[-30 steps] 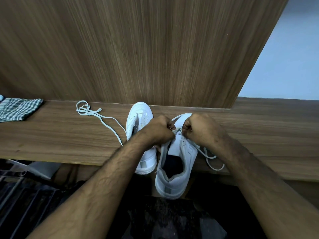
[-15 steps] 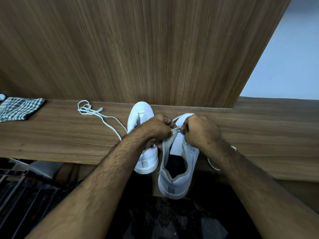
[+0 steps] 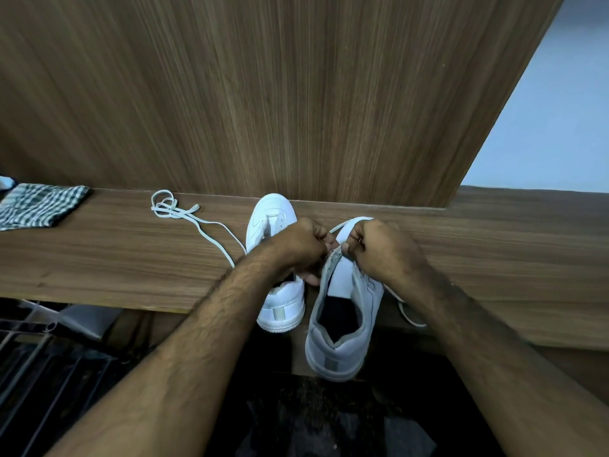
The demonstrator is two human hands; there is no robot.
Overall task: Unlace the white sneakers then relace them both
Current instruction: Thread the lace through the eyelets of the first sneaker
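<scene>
White lace is the whole story here: over the last second your two hands closed in over the right sneaker (image 3: pixel 342 311) and the slack shrank. The loop that trailed off its right side on the counter (image 3: pixel 99 258) is now mostly pulled in; only a short curl of lace (image 3: pixel 408 316) shows past your right forearm. The heel end also sits further off the counter edge, toward you.

Your left hand (image 3: pixel 296 249) is curled tight, fingers pinching at the top of the eyelet row. I can't tell if it grips lace or the eyelet flap. Your right hand (image 3: pixel 382 249) is curled the same way, fingertips meeting the left's right at the tongue; a thin strand runs from under it around the toe.

The left sneaker (image 3: pixel 275 291) stands just beside it, toe against the wood panel, with no lace visible. Its lace (image 3: pixel 184 214) lies loose on the counter to the left, one end running back toward that shoe. Checked cloth (image 3: pixel 36 206) is at the far left, well apart.

My read: one shoe stripped, second being worked at the toe-side eyelets. Can't tell whether you're pulling out or threading in. Slide the heel back onto the counter before tugging harder.
</scene>
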